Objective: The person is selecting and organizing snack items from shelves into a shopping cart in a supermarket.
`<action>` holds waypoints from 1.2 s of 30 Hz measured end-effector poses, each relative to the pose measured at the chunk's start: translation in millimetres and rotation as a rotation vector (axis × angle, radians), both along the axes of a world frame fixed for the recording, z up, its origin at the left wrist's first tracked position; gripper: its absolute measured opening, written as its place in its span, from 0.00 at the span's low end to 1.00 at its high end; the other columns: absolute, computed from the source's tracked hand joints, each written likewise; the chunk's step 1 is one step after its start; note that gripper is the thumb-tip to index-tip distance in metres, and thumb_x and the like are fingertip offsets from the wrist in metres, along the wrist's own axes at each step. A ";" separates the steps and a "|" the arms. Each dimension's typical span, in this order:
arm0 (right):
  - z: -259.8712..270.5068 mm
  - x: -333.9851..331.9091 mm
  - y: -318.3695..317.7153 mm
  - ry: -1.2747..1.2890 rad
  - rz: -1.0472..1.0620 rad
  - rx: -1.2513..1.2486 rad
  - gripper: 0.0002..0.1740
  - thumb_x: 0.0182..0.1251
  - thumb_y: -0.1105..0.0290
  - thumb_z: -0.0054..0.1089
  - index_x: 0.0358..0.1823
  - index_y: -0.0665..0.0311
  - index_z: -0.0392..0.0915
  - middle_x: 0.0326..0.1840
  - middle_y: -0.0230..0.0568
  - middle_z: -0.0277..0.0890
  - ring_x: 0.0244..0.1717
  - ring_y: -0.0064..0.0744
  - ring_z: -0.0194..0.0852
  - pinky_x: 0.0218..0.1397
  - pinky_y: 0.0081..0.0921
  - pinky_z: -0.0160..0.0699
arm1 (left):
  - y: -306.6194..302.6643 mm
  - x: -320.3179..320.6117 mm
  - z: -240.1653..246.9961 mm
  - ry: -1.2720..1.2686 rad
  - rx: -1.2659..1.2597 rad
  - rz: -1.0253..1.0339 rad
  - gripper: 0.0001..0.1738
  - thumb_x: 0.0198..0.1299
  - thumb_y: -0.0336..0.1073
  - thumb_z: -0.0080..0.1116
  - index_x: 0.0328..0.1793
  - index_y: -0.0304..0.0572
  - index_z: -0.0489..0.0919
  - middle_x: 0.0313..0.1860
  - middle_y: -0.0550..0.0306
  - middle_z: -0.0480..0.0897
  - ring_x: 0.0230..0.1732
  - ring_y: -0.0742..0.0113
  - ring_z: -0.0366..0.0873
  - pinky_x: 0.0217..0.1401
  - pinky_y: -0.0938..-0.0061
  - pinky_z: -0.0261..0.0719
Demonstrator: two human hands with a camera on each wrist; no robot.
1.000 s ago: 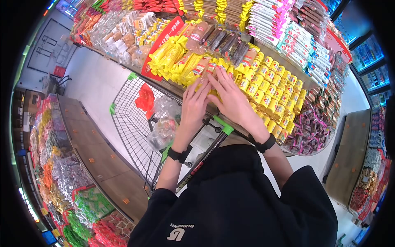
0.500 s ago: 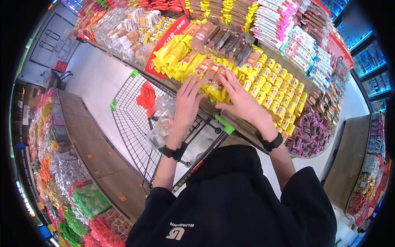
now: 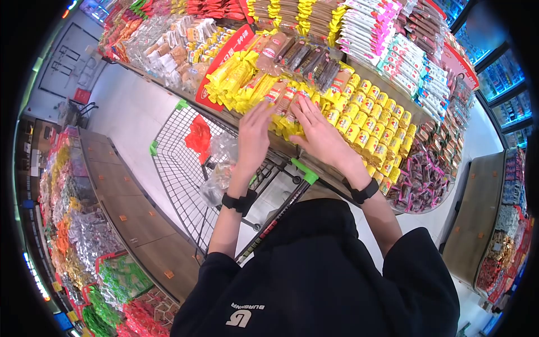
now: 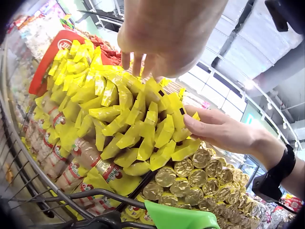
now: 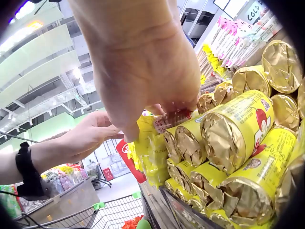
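Note:
I stand at a shop shelf stacked with yellow-wrapped sausage packs (image 3: 241,78). My left hand (image 3: 255,132) lies with straight fingers on the near end of the pile; in the left wrist view this left hand (image 4: 162,38) hovers just over the yellow packs (image 4: 124,119). My right hand (image 3: 317,132) rests flat beside it, fingers spread over the packs. In the left wrist view the right hand (image 4: 224,131) touches the pack ends. In the right wrist view its fingertips (image 5: 174,109) press a printed pack, with my left hand (image 5: 90,136) behind.
Yellow rolls with gold foil ends (image 3: 370,118) fill the shelf right of my hands. A wire shopping cart (image 3: 179,163) with a green handle (image 3: 305,171) stands against the shelf and holds a red bag (image 3: 198,136) and clear bags (image 3: 222,168). More snack racks stand all around.
Both hands lifted slightly half a second ago and have come back down on the yellow packs, a little farther up the pile. The cart has not moved.

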State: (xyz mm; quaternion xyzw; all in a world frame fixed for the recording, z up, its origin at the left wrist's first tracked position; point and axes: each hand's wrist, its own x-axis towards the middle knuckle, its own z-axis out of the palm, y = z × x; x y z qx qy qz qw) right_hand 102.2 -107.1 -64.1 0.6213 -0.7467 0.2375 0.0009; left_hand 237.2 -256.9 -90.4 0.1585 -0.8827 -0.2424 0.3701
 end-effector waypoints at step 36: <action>-1.4 -1.2 1.2 -0.011 0.018 0.019 0.44 0.64 0.57 0.65 0.75 0.70 0.54 0.81 0.60 0.44 0.82 0.52 0.39 0.83 0.43 0.43 | -89.7 23.3 0.2 0.947 1.235 -0.368 0.04 0.70 0.25 0.51 0.48 0.40 0.71 0.51 0.57 0.77 0.46 0.74 0.72 0.50 0.77 0.73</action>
